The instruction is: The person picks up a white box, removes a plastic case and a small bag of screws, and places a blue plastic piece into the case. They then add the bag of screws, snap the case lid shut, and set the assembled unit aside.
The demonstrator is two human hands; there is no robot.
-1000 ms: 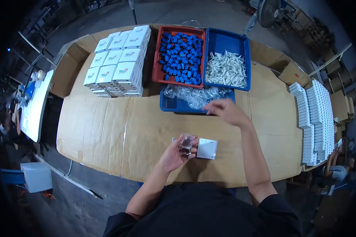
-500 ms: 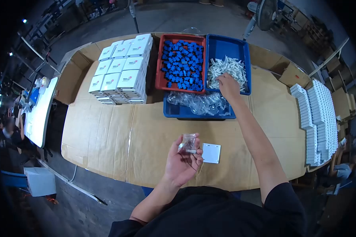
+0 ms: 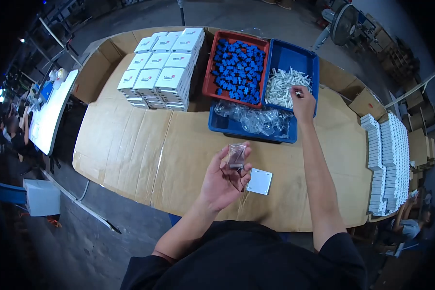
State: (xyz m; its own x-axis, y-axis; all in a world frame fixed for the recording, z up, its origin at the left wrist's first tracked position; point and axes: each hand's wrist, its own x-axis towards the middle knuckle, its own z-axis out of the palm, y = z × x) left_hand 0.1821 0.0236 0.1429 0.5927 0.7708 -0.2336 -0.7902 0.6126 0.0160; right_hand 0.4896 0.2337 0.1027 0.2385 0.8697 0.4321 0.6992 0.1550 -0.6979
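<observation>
My left hand [image 3: 224, 181] holds a small clear plastic bag [image 3: 237, 156], palm up, with a small light-coloured piece inside. Just right of it, a white square plate [image 3: 259, 181] lies on the cardboard. My right hand [image 3: 303, 102] is at the lower right of a blue tray [image 3: 293, 53] of small white parts [image 3: 281, 87]. Its fingers are pinched together; what they hold, if anything, is too small to make out. A red tray [image 3: 210, 72] of blue pieces [image 3: 239, 70] stands to the left. Below both is a blue tray [image 3: 251, 136] of clear bags [image 3: 261, 118].
Stacked white boxes [image 3: 171, 77] stand at the back left of the cardboard-covered table [image 3: 125, 145]. Rows of white parts [image 3: 389, 164] are stacked at the right edge. Beyond stand a fan [image 3: 344, 24] and a white table [image 3: 53, 113]. People sit at far left and far right.
My right hand has risen slightly from the white parts toward the tray's right edge, its fingers drawn together. The whole view has shifted and turned a little. My left hand still holds the bag.
</observation>
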